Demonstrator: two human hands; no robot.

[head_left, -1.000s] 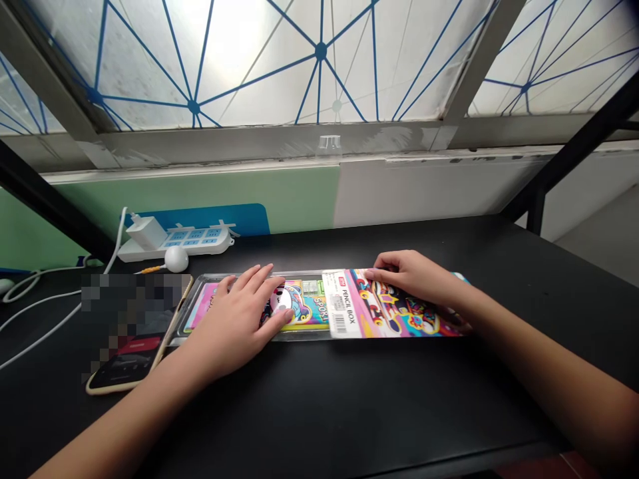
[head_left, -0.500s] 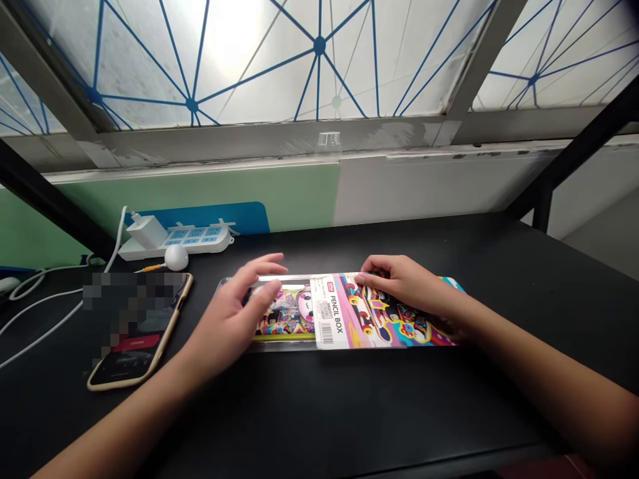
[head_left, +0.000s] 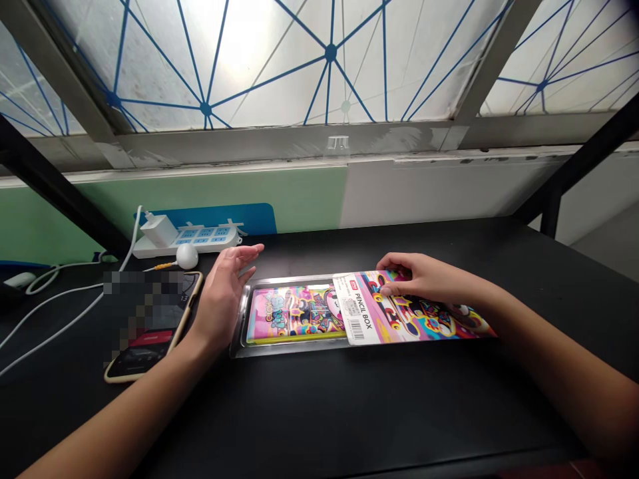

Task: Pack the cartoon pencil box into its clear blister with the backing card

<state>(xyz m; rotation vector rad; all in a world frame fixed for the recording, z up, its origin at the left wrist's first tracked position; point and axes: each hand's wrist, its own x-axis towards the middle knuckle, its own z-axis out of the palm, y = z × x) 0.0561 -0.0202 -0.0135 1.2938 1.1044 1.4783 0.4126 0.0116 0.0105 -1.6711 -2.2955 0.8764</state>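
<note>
A printed pencil box sleeve (head_left: 414, 319) lies half off its clear tray (head_left: 238, 329) (pink, cartoon-covered).

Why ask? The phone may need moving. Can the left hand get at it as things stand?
Probably yes. The open left hand is raised right beside the gold-cased phone, with its wrist by the phone's edge. Nothing appears to stand between them, so a short move should do.

The light is bright and it comes from the frosted window (head_left: 249, 60) above, where white glare burns out the glass near the middle. The black surface (head_left: 349, 412) stays darker, with only soft shadows, and the clear plastic tray (head_left: 238, 330) has a small shine. The window frame (head_left: 64, 66) bends near the picture edge. Square pixels hide part of the phone (head_left: 140, 359).
</note>
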